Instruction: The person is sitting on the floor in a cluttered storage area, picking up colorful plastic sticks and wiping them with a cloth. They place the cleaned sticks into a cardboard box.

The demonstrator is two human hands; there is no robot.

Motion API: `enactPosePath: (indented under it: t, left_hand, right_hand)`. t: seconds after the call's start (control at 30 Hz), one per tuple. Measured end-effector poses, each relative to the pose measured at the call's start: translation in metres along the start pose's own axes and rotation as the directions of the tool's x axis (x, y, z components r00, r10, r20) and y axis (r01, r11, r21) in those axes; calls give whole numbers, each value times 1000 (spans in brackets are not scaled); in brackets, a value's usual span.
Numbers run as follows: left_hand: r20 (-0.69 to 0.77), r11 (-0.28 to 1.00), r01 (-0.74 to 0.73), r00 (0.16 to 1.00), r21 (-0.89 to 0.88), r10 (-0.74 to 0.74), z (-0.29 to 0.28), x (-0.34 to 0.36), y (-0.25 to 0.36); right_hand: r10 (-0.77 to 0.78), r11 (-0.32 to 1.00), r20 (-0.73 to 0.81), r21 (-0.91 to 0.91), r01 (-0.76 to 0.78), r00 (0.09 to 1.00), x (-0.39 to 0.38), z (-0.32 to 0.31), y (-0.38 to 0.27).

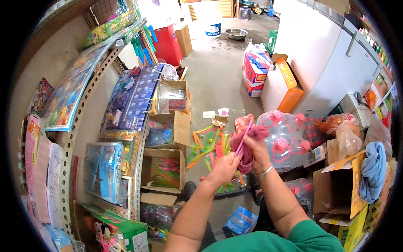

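My left hand (pixel 223 169) is closed round the lower part of a thin purple stick (pixel 244 140), which slants up and to the right. My right hand (pixel 257 149) grips a dark pink cloth (pixel 250 133) bunched against the stick. Part of the cloth hangs down between my hands. Just beyond and to the left, brightly coloured plastic strips and small pieces (pixel 208 145) lie spread on the floor in green, orange, yellow and pink. Behind the cloth shows a reddish plastic bag (pixel 243 122), partly hidden.
Shelves (pixel 126 96) of packaged goods line the left side, with an open carton of thin coloured sticks (pixel 167 170) low down. Large clear bottles with pink caps (pixel 285 138) stand close on the right, near an open carton (pixel 336 189). A blue packet (pixel 241 220) lies near my feet.
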State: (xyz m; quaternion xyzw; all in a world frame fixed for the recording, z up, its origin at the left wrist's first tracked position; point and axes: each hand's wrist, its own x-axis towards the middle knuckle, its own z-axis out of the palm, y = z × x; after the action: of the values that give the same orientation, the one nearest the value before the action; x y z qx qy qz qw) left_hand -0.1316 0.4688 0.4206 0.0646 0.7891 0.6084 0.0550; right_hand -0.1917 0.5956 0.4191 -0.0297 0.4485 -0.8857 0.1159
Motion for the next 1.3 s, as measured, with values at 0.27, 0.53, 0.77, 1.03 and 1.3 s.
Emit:
enactPosePath:
  t: [0.27, 0.53, 0.77, 1.03, 1.3]
  left_hand:
    - [101, 811, 321, 944, -490, -313, -26, -11, 19]
    - [53, 725, 178, 957, 665, -284, 13, 1, 21]
    - [-128, 932, 75, 991, 354, -31, 2, 0, 17]
    - [-19, 549, 57, 997, 834, -74, 23, 1, 3]
    - [-416, 974, -60, 897, 218, 148, -26, 12, 24]
  right_hand:
    - [-54, 961, -161, 260, 95, 985, 17, -51, -47]
    - [53, 983, -150, -169, -78, 987, -8, -15, 17]
    - [-31, 988, -284, 137, 72, 958, 20, -68, -45]
    - [159, 956, -61, -241, -169, 985, -18, 1, 14]
    - [364, 890, 283, -386, -242, 888, -12, -7, 4]
